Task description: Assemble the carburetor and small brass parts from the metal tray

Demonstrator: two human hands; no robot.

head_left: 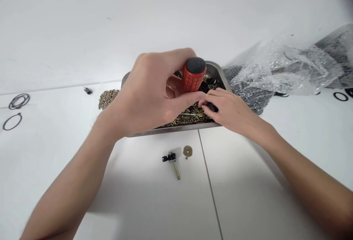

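My left hand (157, 93) is wrapped round the red handle of a screwdriver (193, 76), whose black end cap points up at me; its lower end is hidden behind the hand. Close beside it, my right hand (227, 109) pinches a small black part (212, 107) above the metal tray (149, 132). Thumb and fingertips of the two hands nearly meet. Brass-coloured screws (182, 119) and black pieces (208, 83) lie in the tray. In front of it on the table are a black part with a brass-coloured bolt (175, 168) and a flat plate with a hole (188, 151).
Left of the tray lies a pile of small brass-coloured pieces (108, 98), with a small dark part (88, 90) farther left. Black rings (12, 121) rest at the far left. Clear plastic bags (286, 69) and a heap of small grey pieces (255, 98) are at the right.
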